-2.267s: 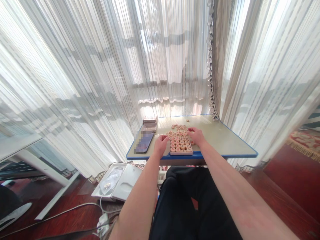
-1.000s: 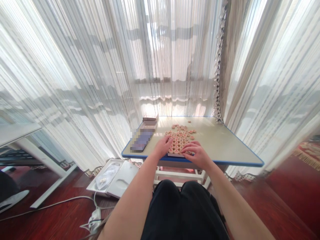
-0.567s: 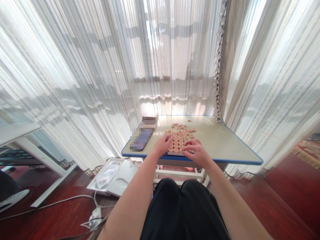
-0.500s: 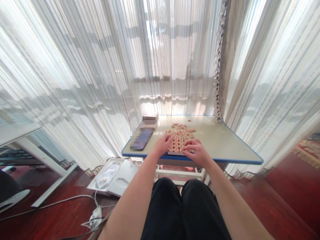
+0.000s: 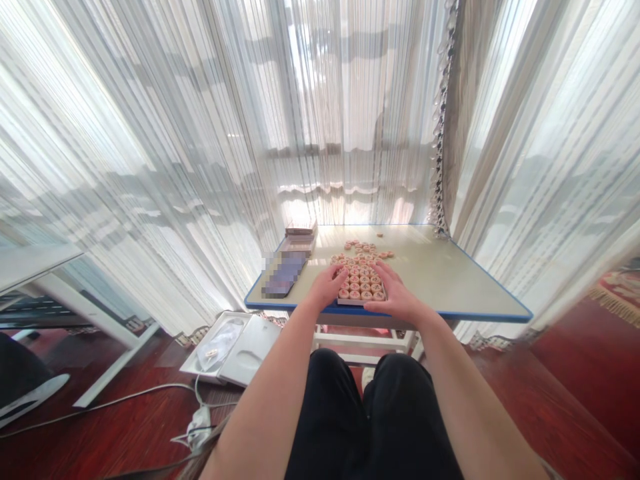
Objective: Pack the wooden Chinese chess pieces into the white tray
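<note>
A shallow box (image 5: pixel 362 301) filled with rows of round wooden game pieces (image 5: pixel 361 287) sits at the near edge of a small blue-rimmed table (image 5: pixel 450 280). My left hand (image 5: pixel 326 287) lies against the box's left side with its fingers bent. On the other side, my right hand (image 5: pixel 395 293) cups the box's right side and near corner, fingers curled round the rim. More loose pieces (image 5: pixel 364 249) lie scattered on the table just beyond the box.
A phone (image 5: pixel 284 273) lies at the table's left, with a small stack of boxes (image 5: pixel 299 237) behind it. Sheer curtains hang close round the table. An open white case (image 5: pixel 231 341) and cables (image 5: pixel 195 427) lie on the dark wooden floor at the left.
My right hand has moved from over the box's near rows to its right side, so the rows of pieces now show. The left hand has stayed at the left side.
</note>
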